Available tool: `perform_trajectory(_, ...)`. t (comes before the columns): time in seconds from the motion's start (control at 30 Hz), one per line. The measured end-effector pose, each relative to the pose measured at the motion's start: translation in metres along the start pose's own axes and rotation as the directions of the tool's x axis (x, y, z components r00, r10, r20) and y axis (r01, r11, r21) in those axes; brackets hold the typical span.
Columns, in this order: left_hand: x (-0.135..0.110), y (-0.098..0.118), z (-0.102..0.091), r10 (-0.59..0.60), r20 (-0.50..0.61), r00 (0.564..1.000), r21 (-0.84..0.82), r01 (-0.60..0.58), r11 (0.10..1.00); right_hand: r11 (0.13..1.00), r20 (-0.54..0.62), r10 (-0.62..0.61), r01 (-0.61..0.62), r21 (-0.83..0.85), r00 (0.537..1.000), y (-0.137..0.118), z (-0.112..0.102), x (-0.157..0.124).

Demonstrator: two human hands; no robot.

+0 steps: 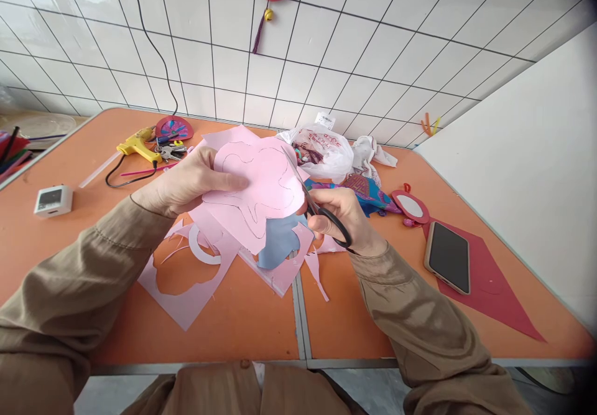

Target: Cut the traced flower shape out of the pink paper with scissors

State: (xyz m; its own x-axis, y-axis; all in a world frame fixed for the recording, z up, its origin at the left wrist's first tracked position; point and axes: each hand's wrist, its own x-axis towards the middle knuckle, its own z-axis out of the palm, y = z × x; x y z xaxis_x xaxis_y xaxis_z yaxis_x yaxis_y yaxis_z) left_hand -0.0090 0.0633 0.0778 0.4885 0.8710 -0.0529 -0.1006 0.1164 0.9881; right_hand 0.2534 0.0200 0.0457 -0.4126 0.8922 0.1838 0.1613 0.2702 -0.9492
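My left hand [193, 181] pinches a pink sheet [261, 181] with the thumb on top, holding it up over the table. A dark outline with rounded lobes is drawn on the sheet, and part of its edge is cut to a curve. In my right hand [340, 216] is a pair of scissors [333, 219] with black handles. Its blades point up and away along the sheet's right edge; whether they are spread is hard to make out. Below lie pink offcuts [186, 303], a white ring [200, 247] and a grey-blue piece [278, 241].
A yellow glue gun [140, 145], keys [171, 151] and a small white device [53, 200] are on the left. Behind sits a plastic bag [326, 150] beside patterned cloth [368, 192]. At right, a phone [448, 256] rests on a red sheet [494, 297]. A tiled wall [224, 60] borders the back.
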Motion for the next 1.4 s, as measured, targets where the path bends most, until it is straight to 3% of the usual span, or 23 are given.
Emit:
perform_trajectory(0.17, 0.001, -0.004, 0.001, 0.035, -0.013, 0.999, -0.022, -0.036, 0.999, 0.999, -0.004, -0.036, 0.036, -0.011, 0.999, -0.001, -0.001, 0.0)
perform_trajectory(0.4, 0.004, -0.011, -0.001, -0.013, -0.065, 0.998, -0.048, 0.01, 0.999, 0.996, -0.012, -0.092, 0.092, -0.016, 0.996, -0.001, -0.001, 0.0)
perform_trajectory(0.73, 0.004, -0.01, 0.002, -0.001, -0.088, 0.996, -0.05, -0.003, 0.999, 0.996, -0.023, -0.082, 0.082, -0.023, 0.996, -0.003, 0.001, 0.001)
perform_trajectory(0.97, 0.003, -0.01, 0.002, 0.01, -0.054, 0.999, -0.055, -0.013, 0.998, 0.997, -0.026, -0.082, 0.082, 0.003, 0.996, -0.003, 0.001, 0.001)
perform_trajectory(1.4, -0.002, 0.005, 0.0, -0.081, 0.071, 0.994, -0.089, 0.087, 0.992, 1.0, 0.041, -0.011, 0.011, 0.008, 0.999, -0.006, -0.003, -0.001)
